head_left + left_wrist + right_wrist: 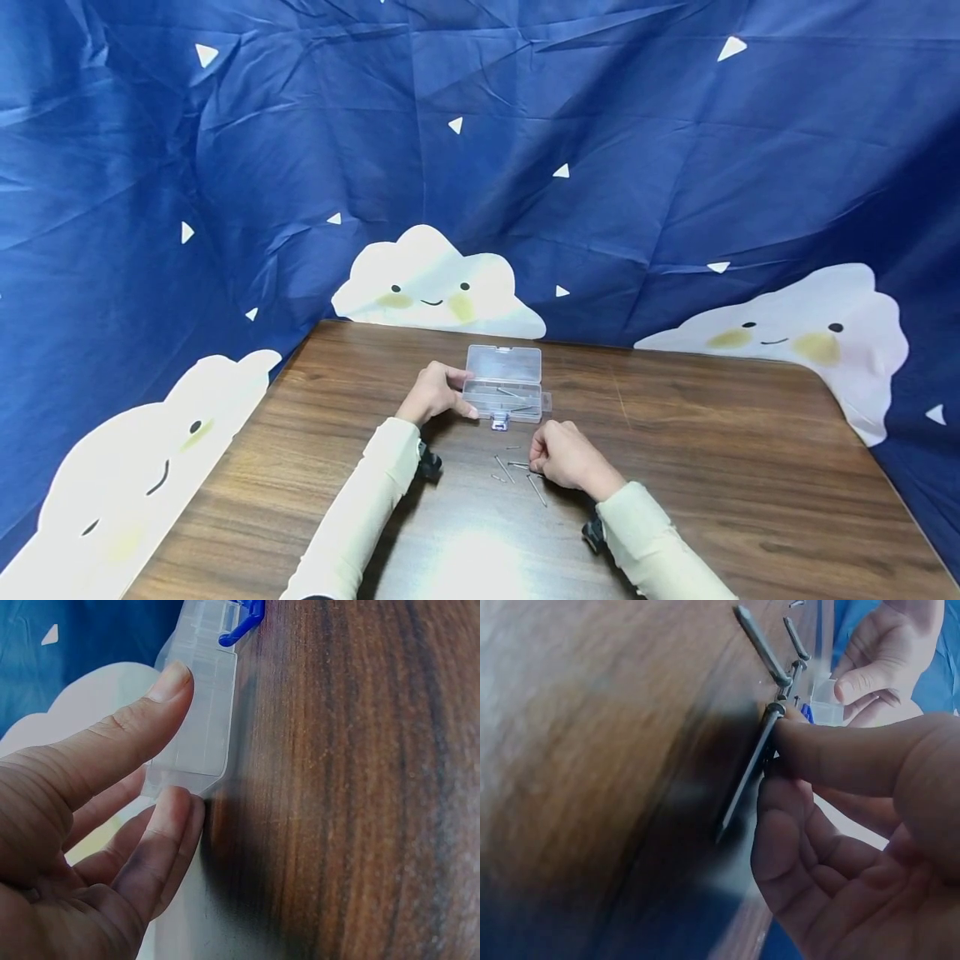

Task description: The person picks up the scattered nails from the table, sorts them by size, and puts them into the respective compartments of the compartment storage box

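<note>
A clear plastic box (502, 398) stands with its lid raised and several nails inside. My left hand (438, 393) grips its left end; in the left wrist view the thumb (171, 682) lies on the box's front wall (202, 727), other fingers at the end. Several loose nails lie in front of the box, among them one nail (537, 491) with its head beside my right hand (566, 457). In the right wrist view, that hand (855, 825) has curled fingers and pinches a nail, mostly hidden, at the thumb tip, close to a long nail (748, 776) on the table.
The brown wooden table (712, 467) reaches to a blue cloth (600, 108) with white clouds and triangles behind it. A blue latch (499, 422) hangs at the box's front. Smaller pieces (498, 478) lie left of the nails. A bright reflection shows near the front.
</note>
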A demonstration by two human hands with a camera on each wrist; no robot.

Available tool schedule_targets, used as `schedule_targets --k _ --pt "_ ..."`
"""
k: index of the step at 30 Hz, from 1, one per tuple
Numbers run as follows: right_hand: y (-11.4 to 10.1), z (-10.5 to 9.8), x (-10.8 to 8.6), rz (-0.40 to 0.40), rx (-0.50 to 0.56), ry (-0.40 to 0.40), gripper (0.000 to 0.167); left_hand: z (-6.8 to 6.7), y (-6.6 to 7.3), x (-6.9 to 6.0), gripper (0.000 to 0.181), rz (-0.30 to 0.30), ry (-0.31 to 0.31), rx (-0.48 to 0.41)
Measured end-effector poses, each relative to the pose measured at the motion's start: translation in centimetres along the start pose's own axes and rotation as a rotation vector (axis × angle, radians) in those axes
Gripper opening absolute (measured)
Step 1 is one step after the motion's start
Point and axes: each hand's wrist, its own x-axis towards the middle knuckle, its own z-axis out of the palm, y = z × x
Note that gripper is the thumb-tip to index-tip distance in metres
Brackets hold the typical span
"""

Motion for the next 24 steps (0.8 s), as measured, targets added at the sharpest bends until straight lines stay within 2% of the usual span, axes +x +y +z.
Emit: schedule_targets --k 7,11,15,17,20,24 --pt "-0.47 0.32 -0.12 -0.03 -0.124 -0.039 0.032 -0.1 0.17 0.14 0.074 -0.003 0.001 -0.006" --pt "-0.75 0.5 -0.45 -0.078 -0.192 -0.06 0.034 -0.08 0.09 0.14 0.075 -0.007 0.002 0.006" --pt "-0.92 0.78 -0.74 -0.133 -0.292 -0.063 0.021 -0.02 0.03 0.11 0.074 -0.002 0.005 0.007" --pt "-0.99 0.85 -0.83 -0.154 -0.33 -0.07 0.02 -0.01 -0.01 0.07 0.074 0.004 0.006 0.008" --pt "-0.97 0.82 -0.83 -0.156 -0.31 -0.084 0.023 0.02 -0.03 0.02 0.074 0.004 0.007 0.01" --pt "-0.7 0.5 -0.7 -0.17 -0.163 -0.071 0.028 0.08 -0.01 0.04 0.074 -0.005 0.008 0.015"
